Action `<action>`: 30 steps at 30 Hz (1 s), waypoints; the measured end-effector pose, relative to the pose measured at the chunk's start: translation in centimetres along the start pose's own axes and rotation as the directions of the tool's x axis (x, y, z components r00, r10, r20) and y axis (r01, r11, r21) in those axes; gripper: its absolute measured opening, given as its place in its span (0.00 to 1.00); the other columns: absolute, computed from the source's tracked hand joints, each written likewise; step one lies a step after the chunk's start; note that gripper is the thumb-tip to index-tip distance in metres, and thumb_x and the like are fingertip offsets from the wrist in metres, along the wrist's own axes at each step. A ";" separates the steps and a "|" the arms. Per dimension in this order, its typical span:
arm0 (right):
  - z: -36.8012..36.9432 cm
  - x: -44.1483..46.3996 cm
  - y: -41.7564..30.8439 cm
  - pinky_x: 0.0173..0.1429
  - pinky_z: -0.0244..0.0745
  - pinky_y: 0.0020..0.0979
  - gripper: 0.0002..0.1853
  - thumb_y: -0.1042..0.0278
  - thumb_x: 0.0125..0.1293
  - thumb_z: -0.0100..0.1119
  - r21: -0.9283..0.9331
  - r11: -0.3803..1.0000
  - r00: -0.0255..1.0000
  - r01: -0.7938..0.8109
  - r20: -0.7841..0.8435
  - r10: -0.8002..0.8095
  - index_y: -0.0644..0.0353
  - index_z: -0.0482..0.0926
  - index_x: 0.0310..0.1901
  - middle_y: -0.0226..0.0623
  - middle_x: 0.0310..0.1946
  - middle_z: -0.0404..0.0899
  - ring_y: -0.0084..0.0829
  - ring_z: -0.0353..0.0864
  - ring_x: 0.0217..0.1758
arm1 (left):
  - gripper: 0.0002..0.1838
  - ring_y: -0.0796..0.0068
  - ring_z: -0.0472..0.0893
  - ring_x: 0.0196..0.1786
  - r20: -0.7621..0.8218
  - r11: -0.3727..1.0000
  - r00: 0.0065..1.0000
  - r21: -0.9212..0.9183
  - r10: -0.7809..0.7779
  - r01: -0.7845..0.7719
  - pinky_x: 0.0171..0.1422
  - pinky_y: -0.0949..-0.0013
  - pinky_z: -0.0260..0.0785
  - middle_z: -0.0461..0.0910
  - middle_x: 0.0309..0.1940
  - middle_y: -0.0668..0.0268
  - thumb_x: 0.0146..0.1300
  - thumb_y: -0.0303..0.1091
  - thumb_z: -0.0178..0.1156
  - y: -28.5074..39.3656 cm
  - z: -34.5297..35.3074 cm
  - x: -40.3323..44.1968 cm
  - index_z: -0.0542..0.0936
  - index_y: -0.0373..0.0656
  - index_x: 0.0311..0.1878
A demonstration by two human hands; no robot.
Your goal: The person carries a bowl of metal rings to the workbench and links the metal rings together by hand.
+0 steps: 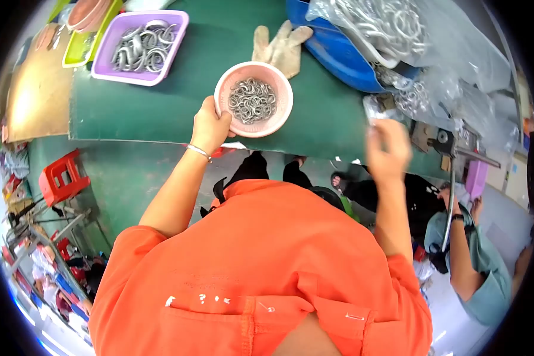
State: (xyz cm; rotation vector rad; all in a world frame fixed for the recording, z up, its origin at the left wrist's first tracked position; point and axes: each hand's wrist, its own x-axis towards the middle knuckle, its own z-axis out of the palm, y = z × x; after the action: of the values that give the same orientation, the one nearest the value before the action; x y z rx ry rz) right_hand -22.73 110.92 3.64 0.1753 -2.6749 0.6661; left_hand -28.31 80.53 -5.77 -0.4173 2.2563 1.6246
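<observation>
At the near edge of the green table (329, 115), just across from me, a pink bowl (284, 98) sits in the person's left hand (211, 126), which grips its side at the rim; I can't tell whether its base touches the tabletop. Small metal rings (252, 99) lie heaped in the middle. The right hand (388, 151) is off beside the blue basin (332, 59), its fingers curled and blurred, and from here I can't tell whether they pinch anything.

The bowl looks like thin, stiff plastic, light in itself, so I'd guess most of the weight is the rings. They look hard and smooth, unlikely to break but apt to slide together if it tips. One hand on the rim seems enough when level; a palm beneath would be steadier.

Behind it lies a pale glove (282, 50), and further left stands a purple basket (120, 78) of larger rings (145, 47).
</observation>
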 end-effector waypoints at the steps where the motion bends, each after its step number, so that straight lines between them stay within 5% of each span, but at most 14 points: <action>1: 2.1 0.7 -1.4 0.40 0.71 0.32 0.08 0.79 0.48 0.56 0.077 0.992 0.987 0.099 0.119 -0.108 0.60 0.76 0.33 0.40 0.30 0.74 0.38 0.75 0.36 | 0.11 0.69 0.79 0.20 0.024 1.000 1.000 -0.012 0.007 -0.007 0.22 0.72 0.72 0.77 0.26 0.55 0.52 0.22 0.49 0.0 0.5 -0.1 0.67 0.28 0.40; 3: 6.4 1.5 -2.6 0.39 0.71 0.33 0.07 0.76 0.47 0.55 0.194 0.963 0.947 0.186 0.227 -0.228 0.59 0.77 0.31 0.38 0.32 0.76 0.38 0.75 0.36 | 0.11 0.73 0.78 0.21 0.127 0.999 0.991 -0.009 -0.045 0.047 0.21 0.75 0.71 0.75 0.28 0.58 0.53 0.20 0.46 0.2 1.7 -0.5 0.67 0.30 0.41; 5: 9.0 2.2 -2.8 0.41 0.66 0.33 0.06 0.71 0.48 0.55 -0.038 0.938 0.762 0.345 0.595 -0.256 0.56 0.79 0.28 0.35 0.32 0.77 0.33 0.75 0.38 | 0.12 0.73 0.78 0.21 0.184 0.999 0.982 -0.018 -0.037 0.041 0.21 0.74 0.72 0.76 0.28 0.58 0.53 0.21 0.47 1.3 3.3 -1.4 0.66 0.30 0.43; 6: 9.9 2.1 -2.6 0.41 0.66 0.33 0.06 0.71 0.48 0.55 -0.053 0.938 0.761 0.343 0.601 -0.244 0.56 0.79 0.28 0.35 0.32 0.77 0.33 0.75 0.38 | 0.12 0.73 0.78 0.21 0.204 0.999 0.979 -0.036 -0.015 0.023 0.21 0.74 0.72 0.76 0.28 0.58 0.54 0.22 0.48 1.6 4.4 -1.7 0.66 0.30 0.43; 8: 11.1 1.9 -1.8 0.46 0.61 0.32 0.06 0.67 0.49 0.54 -0.353 0.798 0.581 0.489 0.814 0.004 0.51 0.81 0.25 0.30 0.30 0.78 0.29 0.75 0.39 | 0.12 0.73 0.79 0.22 0.237 0.994 0.970 -0.105 0.045 -0.020 0.22 0.74 0.73 0.76 0.27 0.58 0.56 0.24 0.49 1.1 6.6 -1.7 0.66 0.30 0.43; 9: 11.2 1.9 -1.1 0.46 0.61 0.32 0.06 0.67 0.49 0.54 -0.363 0.794 0.583 0.488 0.812 0.013 0.51 0.81 0.25 0.30 0.30 0.78 0.29 0.75 0.39 | 0.12 0.73 0.79 0.23 0.281 0.995 0.959 -0.100 0.034 -0.006 0.23 0.74 0.74 0.75 0.29 0.57 0.57 0.24 0.50 1.1 7.4 -1.7 0.66 0.30 0.43; 12: 10.3 1.6 1.7 0.47 0.60 0.33 0.07 0.67 0.49 0.53 -0.452 0.779 0.671 0.435 0.739 0.054 0.49 0.82 0.25 0.28 0.30 0.78 0.28 0.73 0.42 | 0.12 0.71 0.80 0.25 0.304 0.981 0.949 -0.190 0.090 -0.032 0.26 0.72 0.74 0.77 0.27 0.57 0.56 0.25 0.53 1.3 9.4 -1.3 0.67 0.30 0.43; 14: 9.8 1.4 3.2 0.47 0.60 0.33 0.07 0.67 0.49 0.53 -0.481 0.764 0.697 0.431 0.715 0.057 0.50 0.82 0.25 0.29 0.31 0.78 0.27 0.72 0.43 | 0.16 0.75 0.79 0.31 0.423 0.971 0.898 -0.240 0.121 -0.018 0.30 0.76 0.75 0.75 0.36 0.59 0.58 0.27 0.53 1.7 10.4 -0.9 0.66 0.32 0.49; 19: 8.1 1.0 6.0 0.48 0.61 0.34 0.06 0.68 0.48 0.54 -0.500 0.809 0.775 0.308 0.625 0.091 0.52 0.81 0.26 0.30 0.33 0.77 0.28 0.71 0.46 | 0.19 0.76 0.77 0.34 0.639 0.982 0.766 -0.180 0.072 0.058 0.37 0.76 0.72 0.74 0.39 0.60 0.56 0.27 0.56 2.3 11.6 0.1 0.66 0.34 0.51; 21: 6.0 0.0 6.3 0.45 0.65 0.35 0.06 0.70 0.48 0.54 -0.477 0.859 0.838 0.185 0.533 0.116 0.55 0.81 0.25 0.34 0.33 0.77 0.32 0.74 0.43 | 0.20 0.77 0.74 0.27 0.256 0.883 0.877 0.138 0.406 -0.449 0.33 0.77 0.68 0.71 0.38 0.59 0.51 0.25 0.59 1.7 11.8 -0.3 0.68 0.36 0.48; 23: 3.6 -0.7 6.5 0.42 0.69 0.37 0.05 0.72 0.49 0.55 -0.190 0.943 0.871 -0.274 0.367 0.327 0.59 0.80 0.27 0.39 0.31 0.77 0.38 0.76 0.38 | 0.19 0.77 0.72 0.27 0.134 0.839 0.845 0.114 0.518 -0.532 0.33 0.78 0.67 0.68 0.36 0.62 0.50 0.25 0.60 3.6 11.7 -1.0 0.71 0.38 0.47; 25: 1.9 -1.3 6.7 0.41 0.71 0.36 0.05 0.74 0.48 0.57 -0.099 0.930 0.868 -0.355 0.335 0.367 0.62 0.79 0.28 0.42 0.30 0.77 0.42 0.77 0.35 | 0.17 0.80 0.73 0.29 0.200 0.847 0.836 -0.278 0.512 -0.452 0.34 0.79 0.67 0.70 0.35 0.64 0.53 0.25 0.58 4.5 13.9 -1.5 0.71 0.37 0.47; 27: 0.3 -1.6 6.5 0.40 0.71 0.34 0.06 0.73 0.47 0.60 0.228 0.881 0.898 -0.415 0.257 0.357 0.62 0.79 0.29 0.42 0.28 0.77 0.40 0.77 0.36 | 0.15 0.82 0.75 0.31 0.401 0.903 0.822 -0.323 0.403 -0.285 0.34 0.79 0.68 0.73 0.34 0.65 0.56 0.26 0.57 7.0 15.6 -2.6 0.71 0.36 0.47; 30: -1.8 -3.0 5.6 0.40 0.72 0.31 0.05 0.75 0.48 0.60 0.288 0.945 0.988 -0.154 0.055 0.144 0.63 0.77 0.28 0.39 0.31 0.77 0.38 0.77 0.35 | 0.16 0.81 0.75 0.34 0.546 0.902 0.768 -0.422 0.336 -0.094 0.36 0.79 0.68 0.76 0.35 0.65 0.58 0.29 0.57 10.1 17.9 -4.1 0.71 0.33 0.49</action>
State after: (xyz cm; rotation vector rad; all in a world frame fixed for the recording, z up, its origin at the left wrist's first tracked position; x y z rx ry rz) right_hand -20.57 116.81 1.56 0.0611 -2.6267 1.1160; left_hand -27.14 100.83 -0.63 0.2884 1.5476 1.9546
